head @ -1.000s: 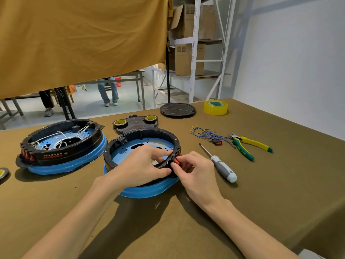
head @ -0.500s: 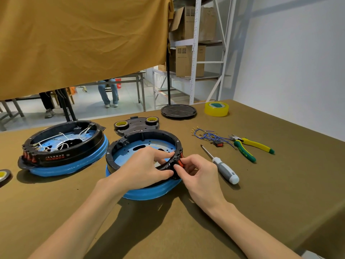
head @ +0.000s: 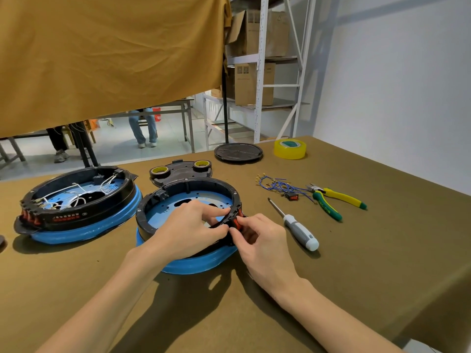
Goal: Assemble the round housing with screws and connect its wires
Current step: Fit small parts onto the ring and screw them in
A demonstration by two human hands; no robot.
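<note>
Two round housings are seen on the brown table [head: 356, 289], and the near round housing [head: 188, 197] is used here as the landmark. It is a black ring on a blue base, and a blue plate with dark holes is seen inside it. To its left the second housing [head: 79, 200] is placed, and white wires [head: 74, 197] are held inside that one. Just behind the near housing a black plate [head: 181, 171] is laid, with two small tape rolls on it. Farther behind and to the right, one round black lid [head: 238, 152] and one big yellow tape roll [head: 290, 149] are found. To the right of the near housing one screwdriver [head: 295, 225] is laid, and past it one bunch of blue wires [head: 280, 186], one loose red switch [head: 292, 197] and one pair of pliers [head: 334, 200] with green and yellow handles. The left hand [head: 188, 228] is reached over the near housing, and its curled fingers are clamped on the right rim. The right hand [head: 260, 240] is brought in tight against it from outside, and a small red switch [head: 237, 222] at the rim is pinched by its fingertips. The two hands are held together, touching.
</note>
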